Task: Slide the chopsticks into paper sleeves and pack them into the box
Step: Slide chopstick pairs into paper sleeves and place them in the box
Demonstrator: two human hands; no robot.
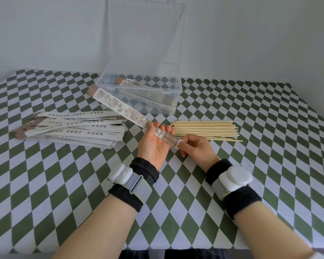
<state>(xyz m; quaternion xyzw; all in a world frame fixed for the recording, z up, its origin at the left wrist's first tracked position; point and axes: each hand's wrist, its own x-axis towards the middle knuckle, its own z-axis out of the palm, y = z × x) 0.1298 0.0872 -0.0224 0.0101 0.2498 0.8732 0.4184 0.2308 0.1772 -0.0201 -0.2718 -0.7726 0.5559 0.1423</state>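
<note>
Your left hand (153, 144) grips a paper sleeve (120, 107) above the desk (176, 202), and your right hand (196, 148) pinches its near end. Loose chopsticks (206, 129) lie just beyond. You seem to be finishing a sleeving; next, lay it in the open box (180, 86) farther back.

sleeve (120, 107) contents hidden, lid (146, 34) top cropped
</note>
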